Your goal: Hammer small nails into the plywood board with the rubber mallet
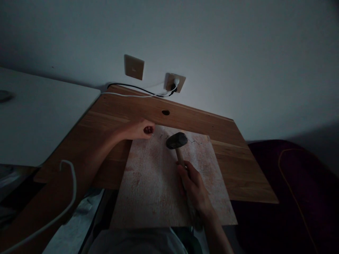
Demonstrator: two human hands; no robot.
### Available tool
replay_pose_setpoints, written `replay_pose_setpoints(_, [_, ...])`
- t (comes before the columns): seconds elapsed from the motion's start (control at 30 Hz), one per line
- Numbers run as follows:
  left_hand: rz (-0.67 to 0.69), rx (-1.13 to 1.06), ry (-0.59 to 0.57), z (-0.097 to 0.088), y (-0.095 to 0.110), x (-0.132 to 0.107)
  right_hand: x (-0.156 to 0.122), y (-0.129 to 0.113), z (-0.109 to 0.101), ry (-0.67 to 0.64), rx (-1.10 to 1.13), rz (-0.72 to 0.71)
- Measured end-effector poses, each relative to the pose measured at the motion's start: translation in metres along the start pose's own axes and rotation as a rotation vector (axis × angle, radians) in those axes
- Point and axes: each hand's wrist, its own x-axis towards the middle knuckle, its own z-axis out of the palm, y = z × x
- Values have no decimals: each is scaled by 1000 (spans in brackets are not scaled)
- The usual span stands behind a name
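Note:
My right hand (192, 185) is wrapped around the wooden handle of a hammer (177, 140). Its dark, blocky head hangs over the upper part of a pale, worn wooden board (148, 190). At the board's top left corner, the fingers of my left hand (141, 129) are curled in a pinch on a small nail (153, 135), whose tip end shows just below them. Several other nails stand or lean in a row along the board's top edge, some partly behind the hammer head.
Beneath the board is a brown wooden desk (249, 169) with a round cable hole (165, 112). Black and white cables run to a wall socket (178, 83). A white cabinet (47, 116) adjoins on the left. Dark purple fabric (265, 165) lies at the right; a white cable (72, 183) crosses my left arm.

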Motion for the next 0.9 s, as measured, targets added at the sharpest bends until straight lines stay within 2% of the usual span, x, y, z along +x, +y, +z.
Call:
replay_pose_setpoints(0.23, [12,-10,-7,-1,3,0,2,5,0,-8,13,4])
replay_pose_setpoints(0.37, [20,-5,37,2,2,2,2,4,0,-10,14,3])
replay_pose_setpoints(0.67, [128,-99,59,11,-2,5,1,3,0,-13,25,17])
replay_pose_setpoints(0.9, [125,-24,88,14,-1,5,1,2,2,-11,29,31])
